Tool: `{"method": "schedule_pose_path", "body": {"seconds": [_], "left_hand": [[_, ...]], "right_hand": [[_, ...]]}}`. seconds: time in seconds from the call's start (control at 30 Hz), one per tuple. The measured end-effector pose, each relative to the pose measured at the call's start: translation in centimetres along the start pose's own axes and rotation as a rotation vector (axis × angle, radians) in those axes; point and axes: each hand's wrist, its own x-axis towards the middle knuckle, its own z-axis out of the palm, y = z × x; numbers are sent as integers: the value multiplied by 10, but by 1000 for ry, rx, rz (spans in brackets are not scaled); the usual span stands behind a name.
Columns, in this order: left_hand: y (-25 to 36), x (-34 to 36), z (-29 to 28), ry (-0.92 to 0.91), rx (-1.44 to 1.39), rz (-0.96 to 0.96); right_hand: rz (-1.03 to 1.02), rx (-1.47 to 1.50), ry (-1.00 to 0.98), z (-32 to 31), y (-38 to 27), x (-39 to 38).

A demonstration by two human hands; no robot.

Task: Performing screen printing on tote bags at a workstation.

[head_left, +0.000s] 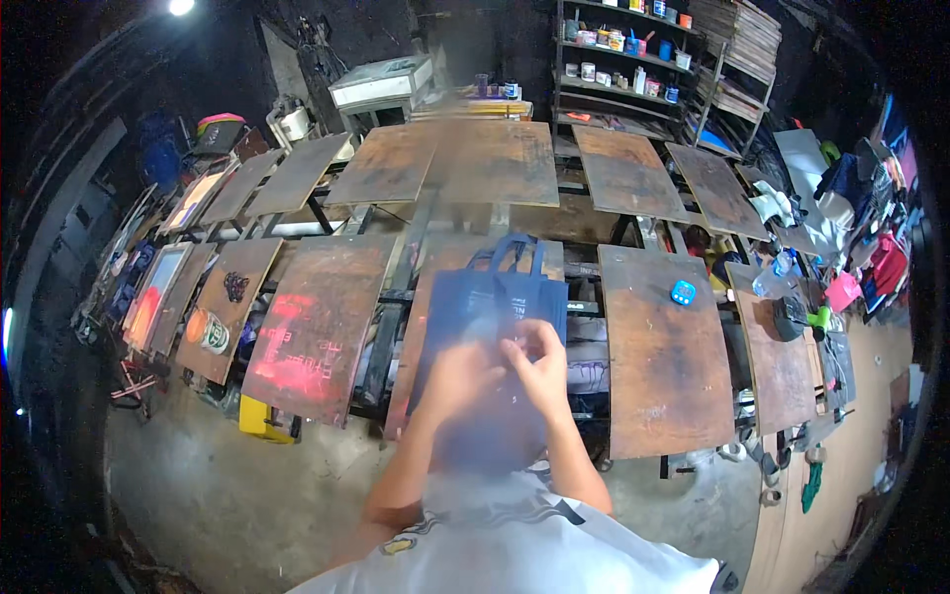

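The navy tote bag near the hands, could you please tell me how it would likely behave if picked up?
The tote bag is probably floppy, as its handles curve like soft fabric. It seems flat, with no bulge showing, so it may be light and unlikely to roll.

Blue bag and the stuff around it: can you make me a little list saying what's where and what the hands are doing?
Bag: dark blue, handles at the far end
Left hand: blurred, over the bag
Right hand: fingers curled, over the bag; grip unclear
Farther right: small blue gadget on a brown board
Farther left: tub
Back: shelf with jars
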Motion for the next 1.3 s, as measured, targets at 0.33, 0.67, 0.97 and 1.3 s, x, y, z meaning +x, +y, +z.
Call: {"method": "schedule_pose_path", "body": {"seconds": [0.33,0.67,0.97,1.3], "left_hand": [[-15,-13,4,30,-35,-41],[2,6,6,422,-15,304],[2,4,3,410,180,479],[-6,0,0,232,52,329]], "right_hand": [[-143,-70,221,-1,5,6],[-366,-211,34,22,-23,-7],[-422,-263,9,17,-16,-5],[11,127,-256,0,1,-7]]}}
